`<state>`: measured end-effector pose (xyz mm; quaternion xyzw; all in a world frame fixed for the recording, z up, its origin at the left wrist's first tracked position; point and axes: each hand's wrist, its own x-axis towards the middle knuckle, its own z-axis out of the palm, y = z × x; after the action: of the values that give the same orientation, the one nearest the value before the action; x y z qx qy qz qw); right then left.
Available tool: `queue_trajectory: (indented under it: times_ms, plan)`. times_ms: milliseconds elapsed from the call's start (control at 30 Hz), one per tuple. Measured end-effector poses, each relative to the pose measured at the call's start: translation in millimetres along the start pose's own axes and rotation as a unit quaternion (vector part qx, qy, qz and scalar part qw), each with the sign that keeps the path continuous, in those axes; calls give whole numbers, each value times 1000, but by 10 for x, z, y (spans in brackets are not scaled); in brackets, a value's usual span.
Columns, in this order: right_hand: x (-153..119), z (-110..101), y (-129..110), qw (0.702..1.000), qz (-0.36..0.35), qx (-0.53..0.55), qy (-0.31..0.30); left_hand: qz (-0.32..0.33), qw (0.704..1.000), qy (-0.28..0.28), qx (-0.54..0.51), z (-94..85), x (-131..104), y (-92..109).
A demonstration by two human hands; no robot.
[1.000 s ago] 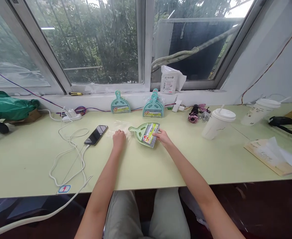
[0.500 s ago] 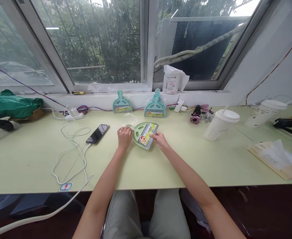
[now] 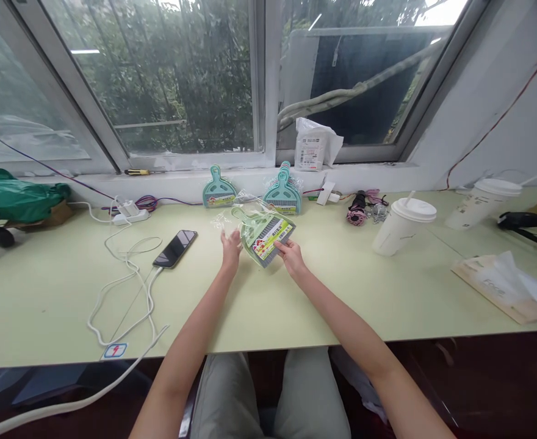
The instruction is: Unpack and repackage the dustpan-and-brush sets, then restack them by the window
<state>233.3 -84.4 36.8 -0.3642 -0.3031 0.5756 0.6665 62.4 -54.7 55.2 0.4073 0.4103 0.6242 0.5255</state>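
Note:
A small green dustpan-and-brush set (image 3: 266,234) in a clear plastic bag is held tilted over the table, its bright yellow-green label facing me. My right hand (image 3: 291,255) is closed on its lower right edge, thumb over the label. Beside the set's left edge is my left hand (image 3: 230,249), its fingers raised and apart near the loose clear plastic. Whether those fingers touch the plastic is hard to see. Against the wall behind stand a teal dustpan-and-brush set (image 3: 218,189) and a stack of similar sets (image 3: 283,192), partly covered by the bag.
On the left of the table (image 3: 268,317) lie a phone (image 3: 176,249), white cables (image 3: 131,263), a power strip (image 3: 131,214) and a green bag (image 3: 19,198). To the right are lidded paper cups (image 3: 401,228), a tissue pack (image 3: 501,289) and a pink-black bundle (image 3: 357,210).
My left hand has come off the handle and opened. The green set has been lifted and tilted upward in my right hand, and its clear bag now stands out above it.

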Motion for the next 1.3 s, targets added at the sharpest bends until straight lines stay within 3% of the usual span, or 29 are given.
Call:
queue_trajectory:
  times_ms: [67,200,267,467,633,700,900,967,1033,1100,1133,1200,1300]
  plan:
    - [-1,9,0,1000,-11,6,4,-74,992,-96,-42,47,-18,-76]
    - [18,13,-8,997,-56,16,57,-102,968,-220,-63,177,-151,-194]
    - [25,13,-20,995,-68,11,71,-112,962,-239,-66,215,-187,-213]
    - [8,41,-24,995,-64,2,72,-119,967,-219,-62,206,-201,-215]
    - [26,28,-31,988,-88,23,122,-187,929,-315,-56,276,-289,-256]
    - [27,23,-29,988,-88,26,126,-186,931,-306,-69,311,-294,-257]
    - [-4,60,69,991,-71,-25,109,-129,980,-146,-32,262,-196,-251]
    - [22,27,28,994,-44,-68,72,-141,982,-129,-2,205,-138,-255]
    - [68,-57,-99,990,8,-142,-15,-139,984,-111,2,135,-61,-246]
    - [107,-169,-284,962,27,-251,-100,-130,988,-83,-12,49,32,-218]
    - [119,-222,-378,942,-8,-315,-119,-132,989,-68,-20,0,79,-197]
    - [122,-302,-522,876,-143,-439,-136,-150,987,-49,-26,-103,158,-152]
    - [112,-332,-562,750,-315,-565,-138,-182,981,-57,-19,-233,221,-104]
